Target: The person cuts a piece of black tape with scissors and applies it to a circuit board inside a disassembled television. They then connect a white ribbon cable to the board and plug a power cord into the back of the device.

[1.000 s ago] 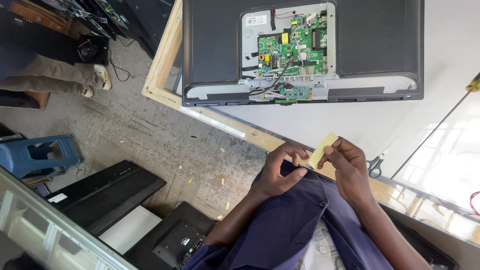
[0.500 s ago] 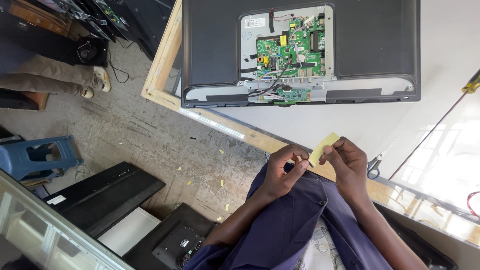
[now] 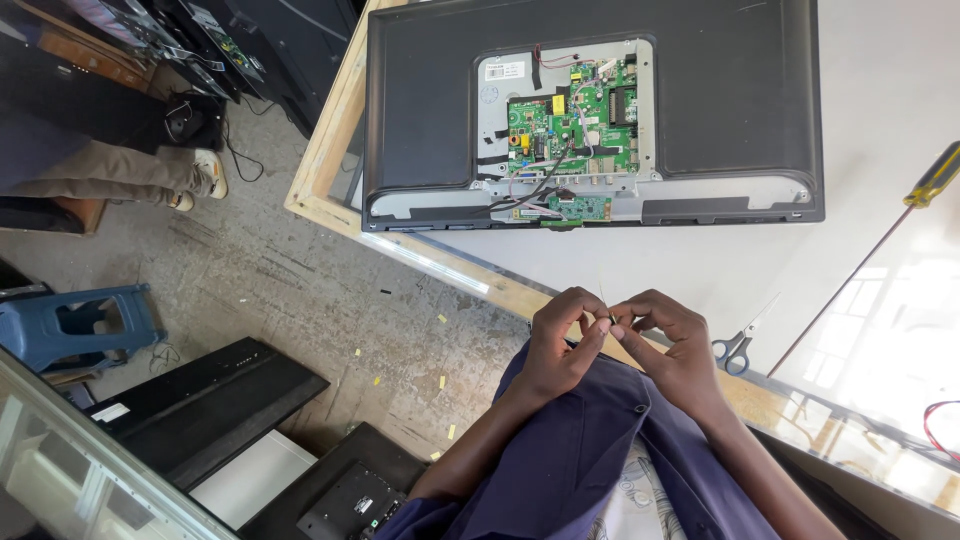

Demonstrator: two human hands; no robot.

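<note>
Head view, looking down over the workbench edge. Left hand [image 3: 560, 345] and right hand [image 3: 672, 345] meet at chest height, fingertips touching each other. Both pinch a thin pale-yellow strip of tape or paper [image 3: 603, 303], seen edge-on, so only a faint sliver rises above the fingers; its exact material can't be told. Strip sits between the two thumbs and forefingers, just above the wooden edge of the bench, in front of the person's dark-blue shirt.

On the white-topped workbench with wooden frame [image 3: 700, 270] lies a black flat-screen TV, face down, rear cover open [image 3: 720, 100]. Green circuit board w/ wires [image 3: 575, 125] is exposed in the opening; a smaller green board [image 3: 578, 207] sits at the lower rim. Small grey-handled scissors [image 3: 738, 345] lie near the right hand, not touching it. Long screwdriver w/ yellow-black handle [image 3: 935, 175] rests diagonally at the bench's right side, well apart from both hands.

Concrete floor [image 3: 280, 290] to the left carries a blue plastic stool [image 3: 75, 330], black TV panels [image 3: 205, 400] and another person's leg in tan trousers [image 3: 110, 180].
</note>
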